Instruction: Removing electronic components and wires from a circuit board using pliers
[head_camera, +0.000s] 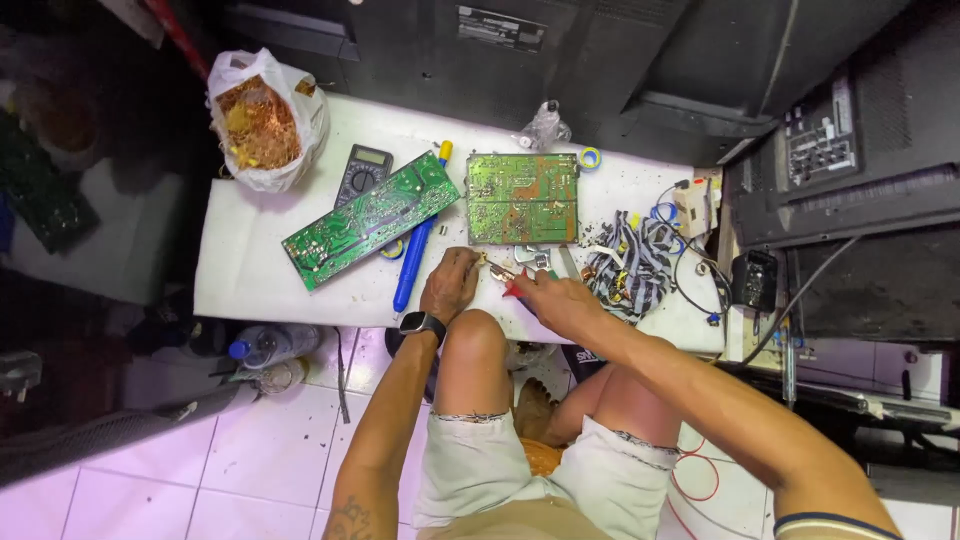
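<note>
On the surface: white surface (250, 260) with two green boards, a long board (370, 218) and a square board (522, 198).
Bag: white bag (265, 118) of copper bits, back left corner.
Label: white strip on the black box behind.
Left hand (450, 284): curled, pinching a small part (497, 270) near the front edge.
Right hand (556, 298): closed on a red tool (514, 291), touching the part.
Arms: both reach forward over bent knees.

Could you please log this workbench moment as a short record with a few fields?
Left hand: pinching a small brass-coloured part
Right hand: gripping a red-handled tool, tip at that part
Boards: long green board; squarer green board
Beside: blue screwdriver, multimeter, wire bundle
Surface: white table
</note>
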